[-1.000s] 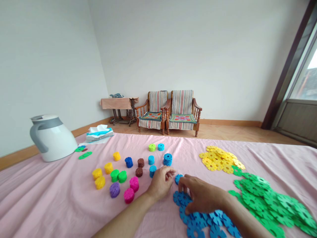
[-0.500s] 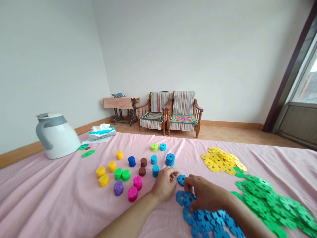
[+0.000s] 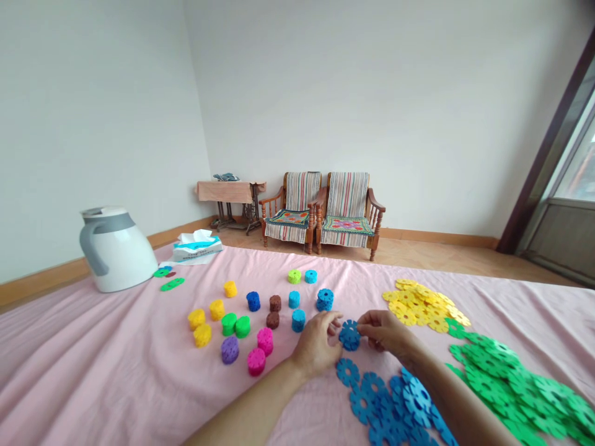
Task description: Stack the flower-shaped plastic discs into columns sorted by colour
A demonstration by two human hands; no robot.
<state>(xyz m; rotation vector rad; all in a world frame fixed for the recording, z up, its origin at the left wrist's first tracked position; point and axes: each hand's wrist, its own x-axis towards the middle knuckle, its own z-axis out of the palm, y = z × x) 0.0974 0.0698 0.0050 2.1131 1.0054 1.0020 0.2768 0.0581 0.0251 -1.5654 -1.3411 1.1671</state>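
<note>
Between my two hands stands a small pile of blue notched snowflake discs [image 3: 349, 342]. My right hand [image 3: 385, 331] pinches the right edge of a blue snowflake disc [image 3: 349, 328] over this pile. On the pile's left, my left hand [image 3: 320, 342] is curved with thumb and fingers apart, holding nothing that I can see. Closer to me lies a loose heap of blue discs [image 3: 388, 402], partly under my right forearm. A taller stack of blue discs [image 3: 325, 300] stands just beyond my left hand.
Stacks in several colours stand at left, among them purple [image 3: 229, 350], pink [image 3: 256, 362] and yellow [image 3: 202, 335]. Heaps of yellow discs [image 3: 421, 303] and green discs [image 3: 515, 378] spread at right. A white jug [image 3: 123, 254] and a tissue box [image 3: 198, 248] sit on the pink cloth [image 3: 153, 371].
My right hand has moved from the blue heap up to the small pile, bringing a blue disc onto it. My left hand has opened beside the pile. The view has shifted slightly.
</note>
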